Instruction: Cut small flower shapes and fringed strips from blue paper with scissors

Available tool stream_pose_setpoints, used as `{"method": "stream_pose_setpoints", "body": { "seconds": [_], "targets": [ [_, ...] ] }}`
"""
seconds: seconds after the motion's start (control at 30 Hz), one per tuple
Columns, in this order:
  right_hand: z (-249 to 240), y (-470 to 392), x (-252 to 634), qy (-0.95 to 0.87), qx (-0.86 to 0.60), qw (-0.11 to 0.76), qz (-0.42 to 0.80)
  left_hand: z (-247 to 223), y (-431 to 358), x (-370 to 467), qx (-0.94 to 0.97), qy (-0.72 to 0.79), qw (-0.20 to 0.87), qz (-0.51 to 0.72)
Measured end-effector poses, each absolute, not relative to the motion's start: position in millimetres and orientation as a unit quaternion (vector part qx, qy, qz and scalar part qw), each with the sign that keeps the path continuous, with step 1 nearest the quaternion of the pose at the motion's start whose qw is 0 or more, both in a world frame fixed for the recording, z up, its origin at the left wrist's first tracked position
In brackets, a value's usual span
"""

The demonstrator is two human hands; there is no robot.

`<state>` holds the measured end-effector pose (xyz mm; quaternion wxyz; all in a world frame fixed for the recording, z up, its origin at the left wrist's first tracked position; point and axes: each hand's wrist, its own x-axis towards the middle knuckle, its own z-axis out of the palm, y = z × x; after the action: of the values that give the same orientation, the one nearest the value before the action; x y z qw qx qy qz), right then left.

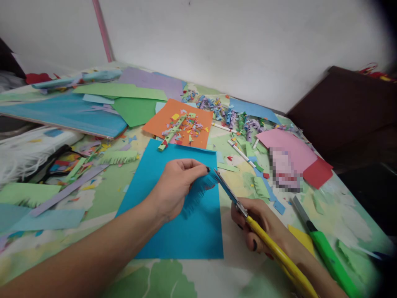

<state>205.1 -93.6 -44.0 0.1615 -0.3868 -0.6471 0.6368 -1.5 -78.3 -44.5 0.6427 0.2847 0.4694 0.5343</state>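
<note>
A fringed blue paper strip [198, 191] hangs from the pinched fingers of my left hand [178, 184], above a blue sheet [186, 240] on the table. My right hand [260, 225] is wrapped round yellow-handled scissors [240, 207], whose blades point up and left to the strip's right end, near my left fingertips. Whether the blades touch the strip is hard to tell. Behind the blue sheet lies an orange sheet [158, 120] with small paper scraps and a rolled green strip [172, 133] on it.
A green-handled cutter [331, 256] lies at the right, near pink paper [287, 142] and a red piece [318, 171]. White markers [242, 154] and curled paper strips [229, 116] sit farther back. At the left are a large blue board [68, 111], fringed green strips [119, 157] and scraps.
</note>
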Motion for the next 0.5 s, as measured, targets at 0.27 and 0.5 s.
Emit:
{"method": "stream_pose_setpoints", "body": {
  "seconds": [0.27,0.5],
  "targets": [
    [-45.3,-95.8,204.3,-0.639,-0.385,0.162,0.646,-44.2,-78.0,-2.4,0.292,0.474,0.635,0.535],
    [-43.5,-95.7,203.0,-0.642,-0.394,0.160,0.638,-44.9,-79.1,-1.5,0.299,0.482,0.626,0.536]
  ]
}}
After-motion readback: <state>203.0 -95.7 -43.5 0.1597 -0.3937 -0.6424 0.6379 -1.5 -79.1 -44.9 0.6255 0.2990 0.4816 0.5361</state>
